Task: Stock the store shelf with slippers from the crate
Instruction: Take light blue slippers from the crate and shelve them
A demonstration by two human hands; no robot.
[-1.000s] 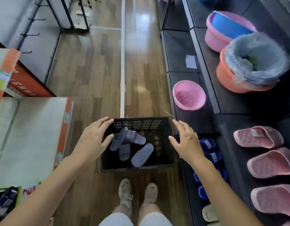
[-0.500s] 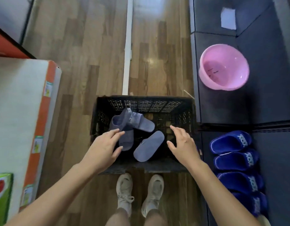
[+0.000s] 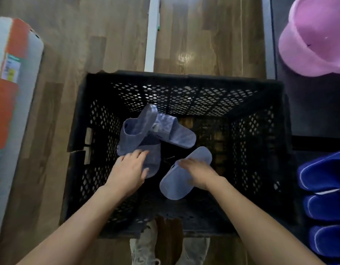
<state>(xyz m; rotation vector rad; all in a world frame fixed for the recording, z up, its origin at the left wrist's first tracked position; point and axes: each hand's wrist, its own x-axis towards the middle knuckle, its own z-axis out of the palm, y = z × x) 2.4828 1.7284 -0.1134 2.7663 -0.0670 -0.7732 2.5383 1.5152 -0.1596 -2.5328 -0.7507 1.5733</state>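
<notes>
Wood-plank floor (image 3: 213,35) w/ a white stripe (image 3: 152,35) running away from the viewer; on it sits the black mesh crate (image 3: 176,88), its near wall just ahead of the person's pale sneakers (image 3: 144,251). Inside, four grey-blue slippers, all in the crate's left half and centre. Two lie crossed toward the far wall: one tilted up on its side (image 3: 134,134), the other flat beneath it, toe pointing to the right wall (image 3: 176,136). A third (image 3: 153,157) lies under that pile, nearer the near wall, and the left hand (image 3: 127,173) rests on it, fingers straight, slightly spread, tips on the strap, not curled round anything. The fourth slipper (image 3: 184,178) lies sole-up at approx. the crate's centre, angled toward the right wall; the right hand (image 3: 197,173) lies across it, fingers close together, but blur hides whether the thumb hooks underneath. Both forearms reach in over the near wall. Right of the crate, a dark shelf (image 3: 308,111) carries a row of royal-blue slippers (image 3: 325,173) near its front edge and a pink basin (image 3: 314,41) further back. At the left of the floor stands a white and orange display edge (image 3: 12,92).
</notes>
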